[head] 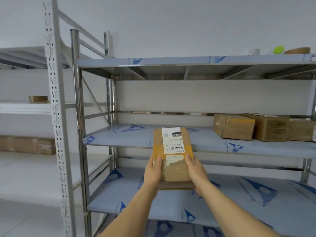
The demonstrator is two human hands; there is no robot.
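While snug in curled fingers (158, 162) of left hand (153, 170) and right hand (196, 171), parcel (176, 171) near shelf (130, 137), boxes (234, 126) well right.

The white shipping label (173, 140) on the brown parcel (176, 171) faces the camera upside down. Its black box carries the white digits 060. A printed line reads 060-068 A05, the middle digits unsure, next to a barcode. The small sticker (174, 159) below it bears an unreadable scribble. The lettering by the blue logos on the shelf film (130, 134) is too small to read.
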